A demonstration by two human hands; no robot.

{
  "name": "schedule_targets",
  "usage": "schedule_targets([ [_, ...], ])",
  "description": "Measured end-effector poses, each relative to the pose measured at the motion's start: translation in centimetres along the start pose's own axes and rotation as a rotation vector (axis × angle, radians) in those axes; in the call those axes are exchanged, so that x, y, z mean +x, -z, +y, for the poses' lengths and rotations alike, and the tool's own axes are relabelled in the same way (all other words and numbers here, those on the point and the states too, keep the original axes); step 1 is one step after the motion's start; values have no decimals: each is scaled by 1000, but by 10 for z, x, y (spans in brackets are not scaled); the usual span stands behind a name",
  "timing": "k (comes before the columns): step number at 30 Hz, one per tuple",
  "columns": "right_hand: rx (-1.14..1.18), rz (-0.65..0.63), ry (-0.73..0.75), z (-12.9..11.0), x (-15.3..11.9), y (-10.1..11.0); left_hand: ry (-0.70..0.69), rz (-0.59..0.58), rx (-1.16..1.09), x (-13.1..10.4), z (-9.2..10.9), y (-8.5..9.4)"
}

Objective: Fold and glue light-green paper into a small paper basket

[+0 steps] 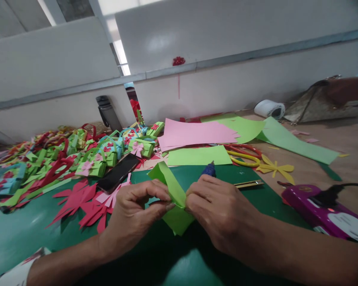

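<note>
A folded piece of light green paper (179, 224) is held up in front of me, its upper flap standing at an angle. My left hand (137, 210) pinches its left side between thumb and fingers. On the other side, my right hand (220, 210) has its fingers closed on the paper near the fold. Just behind the right hand shows a blue pointed tip (209, 169) of a tool, mostly hidden. A brass-coloured cutter knife (249, 184) lies on the green mat (181, 264) beyond my right wrist. Red paper flower cut-outs (77, 196) lie left of my left hand.
Small paper bags (91, 167) are heaped at left, next to a black phone (119, 172). Behind are pink sheets (197, 133), green sheets (199, 155), yellow-handled scissors (244, 159) and a grey bottle (109, 113). A purple power strip (325, 214) with a plugged-in cord sits at right.
</note>
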State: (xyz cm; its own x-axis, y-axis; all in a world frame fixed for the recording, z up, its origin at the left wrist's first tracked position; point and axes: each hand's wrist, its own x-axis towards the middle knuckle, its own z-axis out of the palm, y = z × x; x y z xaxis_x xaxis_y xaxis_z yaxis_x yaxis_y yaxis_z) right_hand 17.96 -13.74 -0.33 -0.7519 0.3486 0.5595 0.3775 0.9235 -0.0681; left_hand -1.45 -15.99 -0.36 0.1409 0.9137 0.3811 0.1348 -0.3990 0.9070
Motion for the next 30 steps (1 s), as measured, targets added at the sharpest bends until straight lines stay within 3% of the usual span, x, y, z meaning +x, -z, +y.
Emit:
schedule_targets([
  [8,24,137,-137,-9,2,-2,121,171,19,-6,4,-7],
  [22,21,175,-72,-7,4,-3,105,105,-88,-6,8,-10],
  [30,100,211,-130,-8,3,-5,152,100,-98,-6,6,-11],
])
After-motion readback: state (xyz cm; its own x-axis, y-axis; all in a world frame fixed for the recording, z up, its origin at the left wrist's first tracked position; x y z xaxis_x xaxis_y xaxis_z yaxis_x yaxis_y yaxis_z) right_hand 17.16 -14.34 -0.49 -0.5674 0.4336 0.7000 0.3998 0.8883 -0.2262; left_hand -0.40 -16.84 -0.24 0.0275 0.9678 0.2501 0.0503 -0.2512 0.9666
